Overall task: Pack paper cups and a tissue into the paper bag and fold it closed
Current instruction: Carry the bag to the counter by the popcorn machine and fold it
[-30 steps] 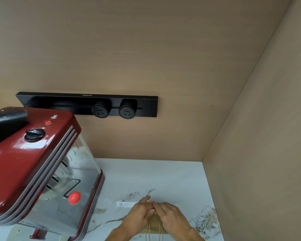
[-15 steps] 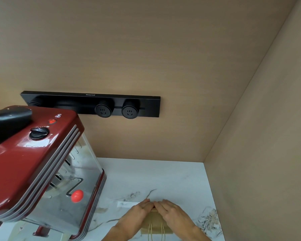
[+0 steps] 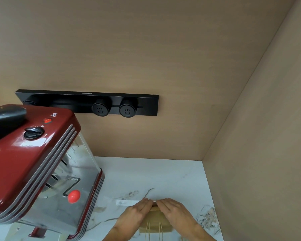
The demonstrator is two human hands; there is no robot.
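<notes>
bare hands: 2, left hand [image 3: 135, 213] and right hand [image 3: 174, 213]
brown paper bag with twine handles [image 3: 155, 225]: 1
twine handle loops on it: 2 visible
red and chrome countertop appliance with glass front [image 3: 42, 173]: 1
black round dial on its top [image 3: 33, 132]: 1
red round knob on its front [image 3: 73, 196]: 1
black wall-mounted power rail [image 3: 87, 102]: 1
round black sockets on the rail: 2 clear, left end partly hidden
white paper strip on the marble counter [image 3: 127, 202]: 1
paper cups: 0 visible
tissues: 0 visible

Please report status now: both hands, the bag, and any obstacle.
Left hand and right hand pressed flat on paper bag top. Bag on marble counter, handles toward the person. Red appliance at left, not touching.
</notes>
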